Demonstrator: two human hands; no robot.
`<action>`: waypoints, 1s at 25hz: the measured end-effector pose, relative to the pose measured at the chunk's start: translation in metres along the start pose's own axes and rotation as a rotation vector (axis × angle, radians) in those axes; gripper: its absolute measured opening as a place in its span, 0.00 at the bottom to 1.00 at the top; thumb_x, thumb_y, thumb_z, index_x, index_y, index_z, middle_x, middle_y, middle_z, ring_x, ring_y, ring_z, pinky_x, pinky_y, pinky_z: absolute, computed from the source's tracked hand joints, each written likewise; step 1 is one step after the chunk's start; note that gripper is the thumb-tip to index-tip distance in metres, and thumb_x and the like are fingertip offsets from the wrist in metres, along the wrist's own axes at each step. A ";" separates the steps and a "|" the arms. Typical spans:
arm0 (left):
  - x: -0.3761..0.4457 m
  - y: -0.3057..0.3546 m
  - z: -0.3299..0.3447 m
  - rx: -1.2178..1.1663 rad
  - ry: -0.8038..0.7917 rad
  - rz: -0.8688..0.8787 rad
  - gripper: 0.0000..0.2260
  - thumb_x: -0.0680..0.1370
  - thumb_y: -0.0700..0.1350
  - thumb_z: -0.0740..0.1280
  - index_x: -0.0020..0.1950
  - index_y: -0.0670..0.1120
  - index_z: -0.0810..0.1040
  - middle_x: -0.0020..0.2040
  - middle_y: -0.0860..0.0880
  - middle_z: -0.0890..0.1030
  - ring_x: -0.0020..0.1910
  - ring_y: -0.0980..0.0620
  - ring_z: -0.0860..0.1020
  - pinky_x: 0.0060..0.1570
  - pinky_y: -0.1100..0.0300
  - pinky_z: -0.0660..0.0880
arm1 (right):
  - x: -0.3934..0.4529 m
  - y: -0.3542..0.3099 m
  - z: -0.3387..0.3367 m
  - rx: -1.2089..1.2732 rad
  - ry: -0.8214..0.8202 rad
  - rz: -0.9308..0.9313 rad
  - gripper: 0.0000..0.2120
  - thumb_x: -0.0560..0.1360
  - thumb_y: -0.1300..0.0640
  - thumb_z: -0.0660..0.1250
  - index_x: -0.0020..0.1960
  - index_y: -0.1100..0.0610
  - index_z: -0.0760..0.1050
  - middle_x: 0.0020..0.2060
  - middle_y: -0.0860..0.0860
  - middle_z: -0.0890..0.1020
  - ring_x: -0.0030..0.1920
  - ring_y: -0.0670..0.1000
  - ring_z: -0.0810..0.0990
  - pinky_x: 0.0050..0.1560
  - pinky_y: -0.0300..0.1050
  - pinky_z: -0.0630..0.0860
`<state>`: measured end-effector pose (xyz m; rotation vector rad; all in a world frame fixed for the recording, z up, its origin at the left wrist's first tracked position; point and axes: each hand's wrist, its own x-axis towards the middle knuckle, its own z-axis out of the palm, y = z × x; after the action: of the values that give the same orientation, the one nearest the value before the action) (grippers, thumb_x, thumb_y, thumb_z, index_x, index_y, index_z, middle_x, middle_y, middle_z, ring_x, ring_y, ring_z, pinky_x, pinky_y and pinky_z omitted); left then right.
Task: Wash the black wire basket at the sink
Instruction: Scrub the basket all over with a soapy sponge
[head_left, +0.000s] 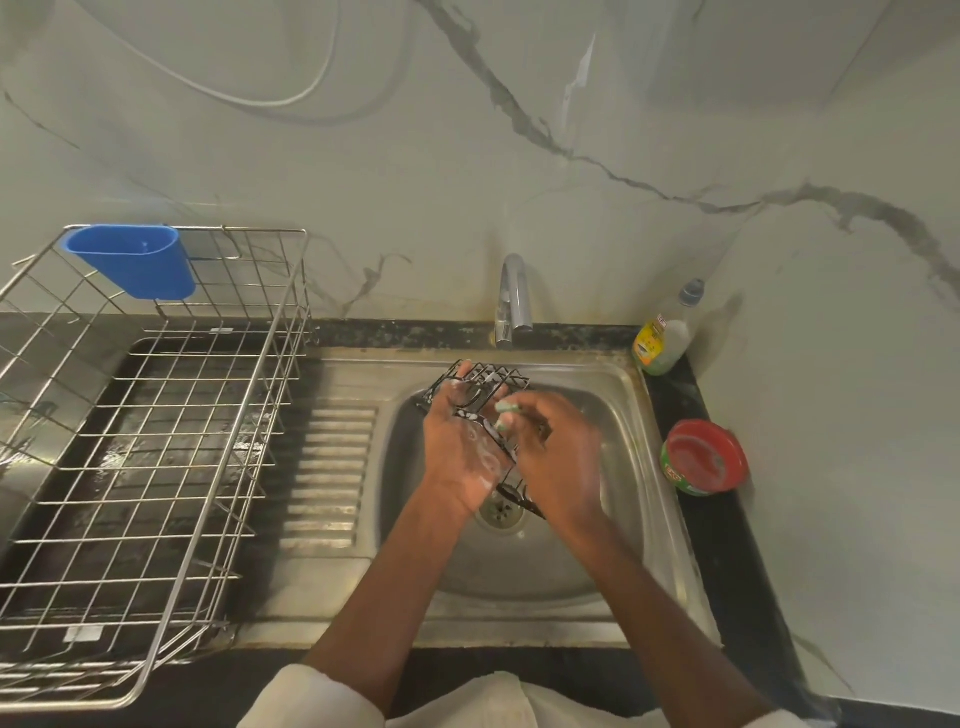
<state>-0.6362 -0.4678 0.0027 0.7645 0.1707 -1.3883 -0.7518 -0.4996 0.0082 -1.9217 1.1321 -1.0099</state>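
black wire basket (496, 378): thin metal wire, glossy black coat, wet
sink (613, 525): stainless steel, dull brushed sheen, stained rim
tap (513, 296): polished chrome
dish rack (156, 441): shiny bare steel wire
cutlery cup (132, 260): smooth blue plastic
counter (691, 410): dark speckled polished stone
wall (675, 130): glossy veined marble

Grey-veined marble wall (623, 130), dark speckled counter (691, 410), steel wire dish rack (156, 441), blue cup (132, 260)
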 end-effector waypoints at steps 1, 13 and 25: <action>0.001 -0.003 -0.001 0.011 -0.010 0.024 0.13 0.84 0.51 0.64 0.46 0.50 0.86 0.45 0.46 0.83 0.36 0.48 0.82 0.36 0.56 0.81 | 0.010 0.001 -0.003 0.042 0.047 0.046 0.09 0.78 0.61 0.74 0.56 0.52 0.84 0.45 0.43 0.86 0.43 0.43 0.85 0.46 0.47 0.84; 0.006 -0.009 -0.007 0.178 0.017 0.045 0.19 0.83 0.63 0.61 0.44 0.55 0.86 0.53 0.46 0.85 0.52 0.47 0.84 0.54 0.50 0.78 | 0.017 -0.010 -0.012 -0.160 -0.082 0.016 0.05 0.75 0.56 0.78 0.50 0.49 0.86 0.43 0.39 0.86 0.41 0.37 0.83 0.45 0.35 0.81; 0.011 0.000 -0.009 -0.239 0.004 0.156 0.12 0.80 0.53 0.66 0.48 0.50 0.87 0.56 0.45 0.82 0.64 0.34 0.81 0.69 0.27 0.72 | -0.029 0.046 -0.018 -0.282 -0.038 0.243 0.09 0.76 0.64 0.73 0.49 0.51 0.82 0.45 0.45 0.85 0.48 0.47 0.84 0.46 0.47 0.81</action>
<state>-0.6314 -0.4715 -0.0101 0.5695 0.2698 -1.1938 -0.7945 -0.4945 -0.0297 -1.9461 1.5095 -0.7095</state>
